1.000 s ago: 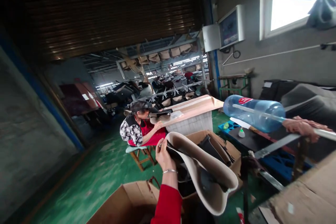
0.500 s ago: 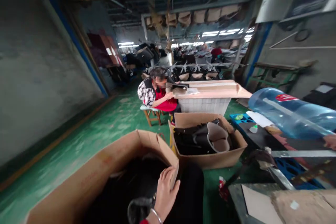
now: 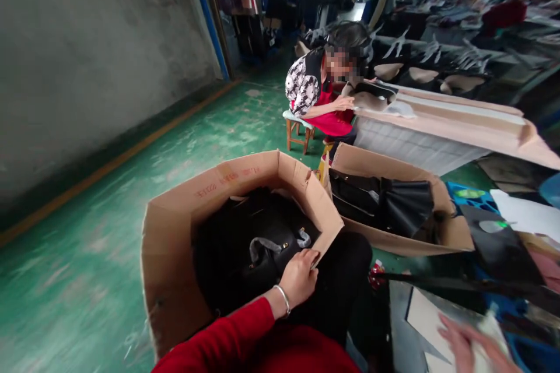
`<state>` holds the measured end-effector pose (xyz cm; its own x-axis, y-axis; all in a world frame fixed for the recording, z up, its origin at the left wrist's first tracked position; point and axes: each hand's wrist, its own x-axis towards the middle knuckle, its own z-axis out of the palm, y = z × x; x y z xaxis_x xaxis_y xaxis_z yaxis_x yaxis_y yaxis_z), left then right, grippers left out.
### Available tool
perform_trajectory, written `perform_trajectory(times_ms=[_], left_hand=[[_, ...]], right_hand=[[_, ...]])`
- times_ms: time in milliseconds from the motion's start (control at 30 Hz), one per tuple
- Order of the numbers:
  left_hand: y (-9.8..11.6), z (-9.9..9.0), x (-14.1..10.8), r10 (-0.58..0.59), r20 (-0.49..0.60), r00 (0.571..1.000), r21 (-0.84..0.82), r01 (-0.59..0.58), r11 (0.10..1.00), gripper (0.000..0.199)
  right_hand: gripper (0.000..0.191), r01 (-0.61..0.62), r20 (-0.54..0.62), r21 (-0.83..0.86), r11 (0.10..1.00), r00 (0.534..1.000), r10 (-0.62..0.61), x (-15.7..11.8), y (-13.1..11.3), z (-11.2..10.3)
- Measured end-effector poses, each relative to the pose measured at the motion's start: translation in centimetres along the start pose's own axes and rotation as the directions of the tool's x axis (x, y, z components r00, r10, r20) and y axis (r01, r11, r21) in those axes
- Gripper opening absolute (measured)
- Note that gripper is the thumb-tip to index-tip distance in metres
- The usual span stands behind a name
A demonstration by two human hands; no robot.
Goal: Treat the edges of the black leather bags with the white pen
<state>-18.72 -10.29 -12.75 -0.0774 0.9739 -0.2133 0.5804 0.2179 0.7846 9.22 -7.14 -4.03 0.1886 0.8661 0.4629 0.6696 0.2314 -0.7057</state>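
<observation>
My left hand (image 3: pixel 300 277), with a bangle at the wrist, is closed on the near-right rim of a large cardboard box (image 3: pixel 168 256). Inside the box lie black bags (image 3: pixel 262 221) whose handles are wrapped in clear film. At the lower right is my right hand (image 3: pixel 470 341), smeared by motion. It is over pale flat sheets (image 3: pixel 426 317) on a dark work surface, beside a crumpled whitish piece (image 3: pixel 490 326). Whether its fingers hold anything cannot be made out.
A second cardboard box (image 3: pixel 406 242) with black bag pieces (image 3: pixel 405 207) stands beyond my knee. Past it a person (image 3: pixel 324 87) on a wooden stool leans over a pale-covered table (image 3: pixel 464 111). Blue pallets (image 3: pixel 475 197) lie at the right, a wall (image 3: pixel 109 41) at the left.
My view has turned down and left. My left hand stays on the box rim. My right hand has gone from beside the big blue water bottle down to the work surface.
</observation>
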Motion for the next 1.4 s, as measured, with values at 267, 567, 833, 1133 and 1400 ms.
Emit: perform_trajectory(times_ms=[267,567,833,1133,1400], left_hand=[[-0.5,0.1,0.1,-0.106,0.051,0.993,-0.137,0.112,0.984,0.051],[-4.4,-1.4,1.7,-0.27,0.23,0.935,-0.428,0.346,0.835,0.04],[-17.2,-8.4,10.0,-0.687,-0.105,0.72,-0.201,0.661,0.723,0.035],[-27.8,-13.1,10.1,-0.806,-0.236,0.542,0.199,0.839,0.506,0.042],[-29.1,-14.0,10.9,-0.794,-0.195,0.576,0.349,0.797,0.493,0.038]], right_hand=[[0.062,0.189,0.387,0.022,0.982,0.904,-0.183,4.7,-0.7,20.6],[0.057,0.165,0.424,-0.124,0.978,0.901,-0.098,2.7,0.1,25.9],[0.045,0.126,0.43,-0.134,0.983,0.901,-0.056,3.0,0.4,26.0],[0.043,0.036,0.428,-0.154,0.987,0.903,0.034,3.3,-0.3,26.1],[0.039,0.04,0.41,-0.175,0.984,0.911,0.036,3.4,-0.3,26.4]])
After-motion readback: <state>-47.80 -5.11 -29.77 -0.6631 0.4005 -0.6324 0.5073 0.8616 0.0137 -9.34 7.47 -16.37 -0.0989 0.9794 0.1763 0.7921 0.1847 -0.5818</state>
